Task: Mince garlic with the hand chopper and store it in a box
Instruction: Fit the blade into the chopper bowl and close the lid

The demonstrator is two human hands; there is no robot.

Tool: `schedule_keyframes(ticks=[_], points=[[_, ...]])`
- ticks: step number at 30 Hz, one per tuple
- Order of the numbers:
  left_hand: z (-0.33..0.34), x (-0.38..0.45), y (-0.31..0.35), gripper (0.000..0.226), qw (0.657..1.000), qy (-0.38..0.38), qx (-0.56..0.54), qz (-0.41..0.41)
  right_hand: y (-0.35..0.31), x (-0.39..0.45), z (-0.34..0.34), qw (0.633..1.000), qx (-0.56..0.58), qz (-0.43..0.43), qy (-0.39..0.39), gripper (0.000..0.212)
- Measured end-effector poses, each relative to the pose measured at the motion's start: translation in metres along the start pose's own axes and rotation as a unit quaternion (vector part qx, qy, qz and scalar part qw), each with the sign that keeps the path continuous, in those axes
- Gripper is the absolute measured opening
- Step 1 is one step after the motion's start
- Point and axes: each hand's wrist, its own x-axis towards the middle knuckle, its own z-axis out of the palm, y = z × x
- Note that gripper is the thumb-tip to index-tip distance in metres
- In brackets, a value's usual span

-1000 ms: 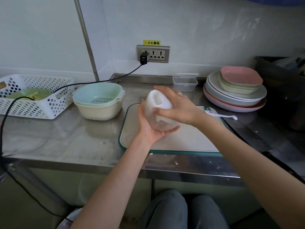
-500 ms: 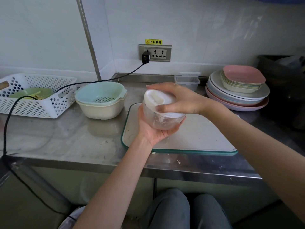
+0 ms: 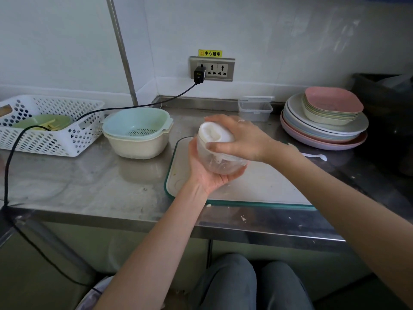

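Head view, centre of frame:
Hand chopper [image 3: 220, 153]: held in the air above the cutting board, tilted so its white lid faces the upper left; clear bowl below the lid.
Chopper contents: pale bits cling to the inside of the clear bowl; how much is in it cannot be told.
Left hand [image 3: 206, 173]: cups the clear bowl from below, palm up, fingers curled round its underside.
Right hand [image 3: 240, 139]: closed over the white lid from the right, fingers wrapped on its rim, thumb on the near side.
Cutting board [image 3: 257, 186]: white with a green edge, flat on the steel counter [image 3: 89, 182], small pale scraps on it.

Head view, upper part of frame:
Storage box [image 3: 255, 108]: small clear box at the back of the counter against the wall, right of the wall socket [image 3: 212, 68]; looks empty, though its clear walls make this hard to judge; well apart from the chopper.
Colander bowl [image 3: 137, 130]: pale blue strainer nested in a cream bowl, left of the board; nothing seen in the strainer.
Basket [image 3: 55, 130]: white perforated basket at the left edge, holding a green dish and yellowish pieces.
Plates [image 3: 324, 124]: stack at the right, pastel round plates below, square pink-topped dishes above.
Spoon [image 3: 312, 155]: white, lying on the counter just right of the board.
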Motion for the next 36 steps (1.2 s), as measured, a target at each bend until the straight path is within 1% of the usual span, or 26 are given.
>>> schedule_keyframes(ticks=[2,4,7,10,12,13,15,19,22,24,26,28,30,32,34,36], points=[[0.001,0.001,-0.002,0.079,0.999,0.024,0.020,0.044,-0.001,0.004,0.004,0.997,0.036,0.060,0.011,0.067],[0.003,0.001,-0.002,0.074,0.995,0.042,0.045,0.075,0.000,0.009,0.005,0.994,0.064,0.091,0.006,0.065],[0.003,-0.002,-0.003,0.076,0.996,0.034,0.031,0.074,-0.003,0.011,0.000,0.994,0.091,0.064,-0.007,0.063],[0.002,-0.005,-0.003,0.082,0.998,-0.017,0.009,0.067,-0.007,0.011,-0.013,0.990,0.133,0.022,0.030,0.068],[0.003,-0.007,-0.004,0.089,0.997,-0.044,0.007,0.062,-0.010,0.011,-0.022,0.988,0.149,0.007,0.030,0.068],[0.004,-0.007,-0.004,0.090,0.997,-0.047,0.006,0.062,-0.012,0.011,-0.023,0.990,0.139,0.006,0.020,0.068],[0.003,-0.005,-0.004,0.086,0.997,-0.032,0.001,0.065,-0.013,0.009,-0.020,0.994,0.106,0.003,0.004,0.066],[-0.001,-0.003,-0.002,0.082,0.998,0.002,-0.019,0.062,-0.011,0.005,-0.008,0.997,0.077,-0.004,-0.014,0.056],[0.000,-0.004,-0.002,0.083,0.998,0.011,-0.016,0.059,-0.011,0.005,-0.009,0.999,0.051,-0.006,-0.018,0.057],[0.000,-0.004,-0.002,0.083,0.998,0.015,-0.014,0.059,-0.011,0.006,-0.008,0.999,0.046,0.002,-0.017,0.063],[0.000,-0.001,-0.001,0.081,0.998,0.019,-0.010,0.060,-0.010,0.007,-0.002,0.999,0.030,0.017,-0.018,0.071],[0.000,-0.001,-0.001,0.080,0.997,0.028,0.002,0.066,-0.009,0.008,0.000,0.999,0.013,0.041,-0.022,0.072],[-0.001,-0.002,-0.005,0.078,0.997,0.040,0.011,0.071,-0.007,0.011,-0.001,0.996,0.014,0.071,-0.047,0.070],[0.000,-0.005,-0.009,0.078,0.996,0.052,0.012,0.071,-0.008,0.015,-0.002,0.993,0.005,0.087,-0.082,0.073],[-0.001,-0.004,-0.010,0.079,0.995,0.065,0.011,0.077,-0.010,0.019,-0.002,0.991,-0.013,0.108,-0.081,0.079],[0.001,-0.005,-0.010,0.078,0.992,0.077,0.029,0.094,-0.012,0.020,-0.004,0.988,-0.025,0.133,-0.068,0.080]])
